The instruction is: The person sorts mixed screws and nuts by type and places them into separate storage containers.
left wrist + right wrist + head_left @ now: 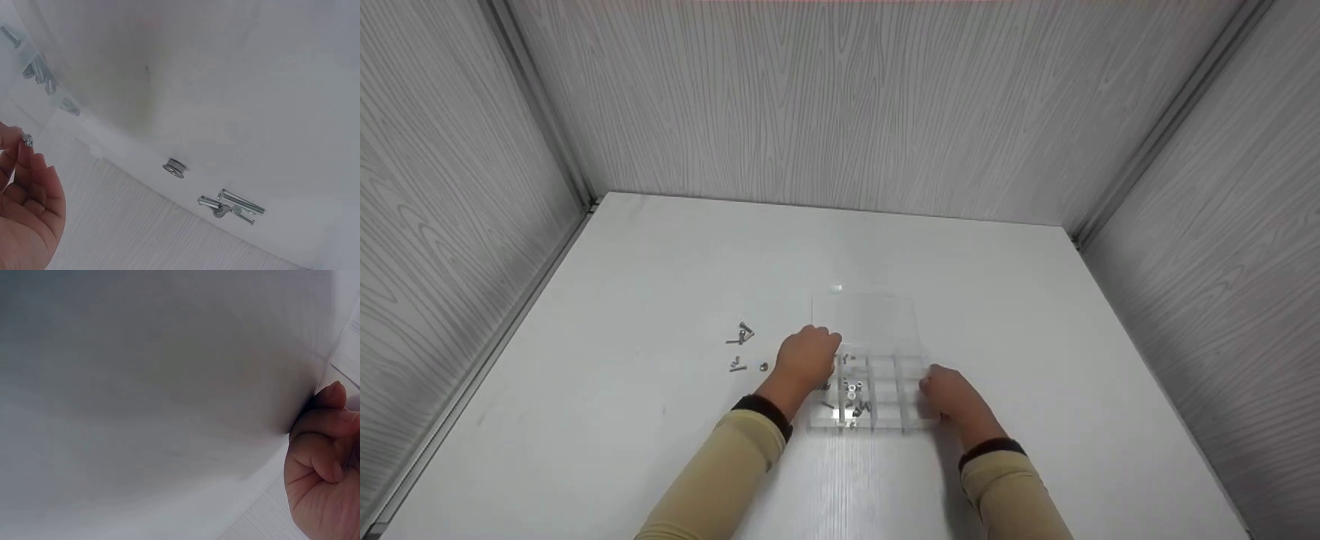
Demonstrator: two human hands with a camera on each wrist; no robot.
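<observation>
Sleeves of tan cloth with dark cuffs (765, 411) come in from the near edge of the white desk (645, 270), one on each side of a clear plastic organiser box (885, 420) that lies flat with its lid (866, 319) thrown open on the far side. The right hand (949, 394) rests against the right edge of the box, fingers curled inward, thumb toward the box wall; the right wrist view shows those fingers (326, 439) bent into the palm, and no object between them can be made out. The left hand (808, 358) sits at the left edge of the box, over its far-left compartments, and in the left wrist view its fingertips (25, 163) pinch a small metal piece (27, 140), too small to tell whether nut or screw head. Inside the box, several screws and nuts (855, 397) lie in the left-middle compartments, while the compartments on the right look bare. Left of the hand, well apart from the box, loose hardware lies on the desk: a round nut (763, 367) nearest, a short screw (736, 367) just beside it, and farther off a small cluster of longer screws (742, 334). Grey wood-grain walls (840, 105) close in the desk on three sides.
</observation>
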